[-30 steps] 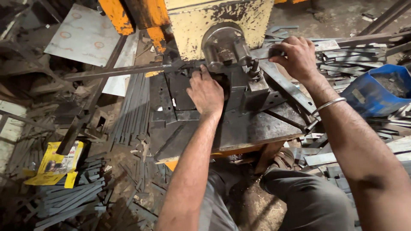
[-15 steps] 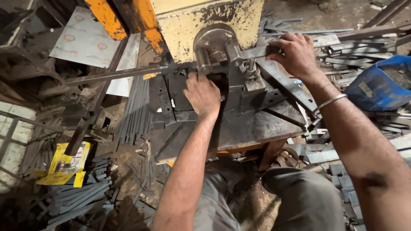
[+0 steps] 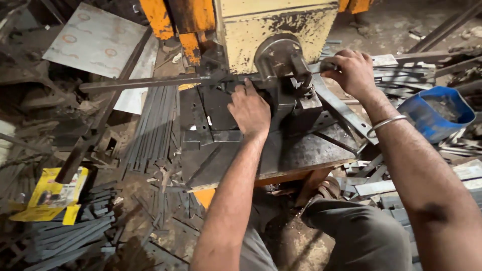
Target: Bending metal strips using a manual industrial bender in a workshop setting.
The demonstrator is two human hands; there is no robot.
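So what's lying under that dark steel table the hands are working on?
Below the steel table you can see the person's trousered knee, dirt floor and scattered metal strips. The table's support is hidden by the legs and the left forearm.

Item count, press station
One yellow press (image 3: 273,22), one blue tub (image 3: 434,113), one yellow packet (image 3: 52,193), one bangle (image 3: 386,123); cut strips (image 3: 150,128) too many to count reliably.

The long flat metal strip (image 3: 150,82) I'm working runs nearly level across the press, dark and rust-toned. Its free end juts toward nine o'clock; the other end passes under the round grey die head (image 3: 278,57) at twelve o'clock. My left hand (image 3: 249,108) rests flat beside it; my right hand (image 3: 351,73) is closed on its end at two o'clock.
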